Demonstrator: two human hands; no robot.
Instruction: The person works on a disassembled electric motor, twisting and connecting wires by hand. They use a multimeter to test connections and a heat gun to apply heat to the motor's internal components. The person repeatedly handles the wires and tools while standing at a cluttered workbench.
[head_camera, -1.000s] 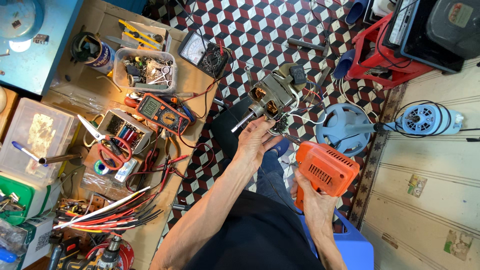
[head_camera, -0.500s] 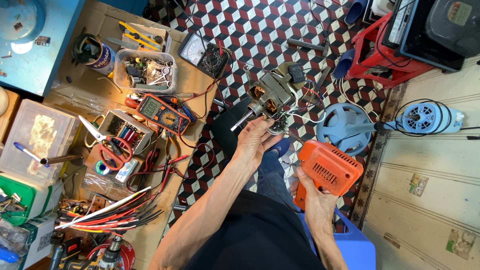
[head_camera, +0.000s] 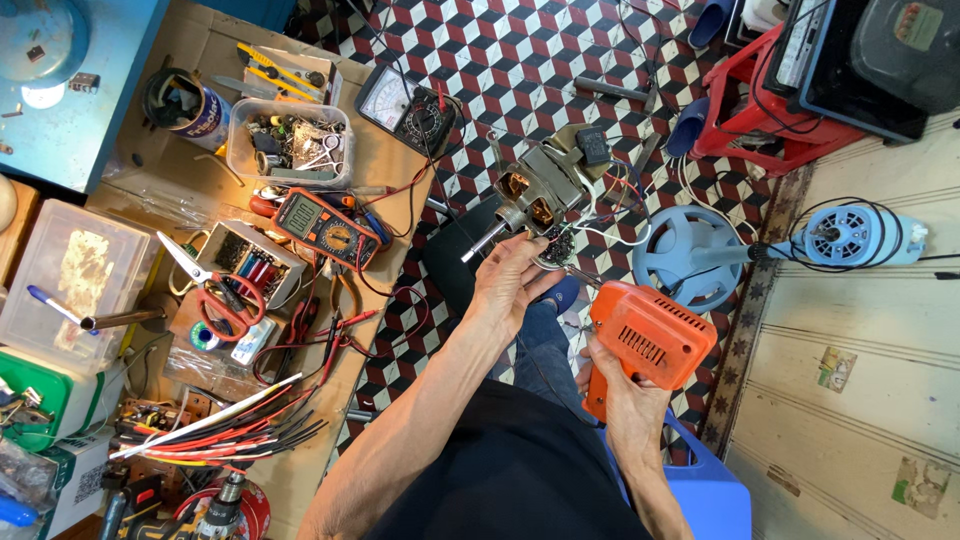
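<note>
At the far left a clear plastic tub (head_camera: 288, 143) on the cardboard-covered bench (head_camera: 395, 175) holds small metal parts and clips; nearer, an open cardboard box (head_camera: 248, 262) holds small coloured components, with red-handled scissors (head_camera: 215, 293) lying across its left edge. An orange digital multimeter (head_camera: 327, 225) lies just right of that box, and a black analogue meter (head_camera: 408, 106) sits farther off.

In the middle, the left hand (head_camera: 508, 285) has its fingers curled around the near end of a fan motor (head_camera: 535, 200), gripping it above the checkered floor (head_camera: 520, 60). The motor's long axis runs from near-left to far-right, and its bare steel shaft (head_camera: 482, 243) points toward the near left, at the bench. Thin red, white and black wires (head_camera: 612, 205) trail off its right side.

To the right, the right hand (head_camera: 625, 385) is clenched around the grip of an orange soldering gun (head_camera: 648, 340); its nose seems to point far-left at the motor, though the tip is hard to make out. A grey-blue fan base (head_camera: 690, 255) stands just beyond.
</note>
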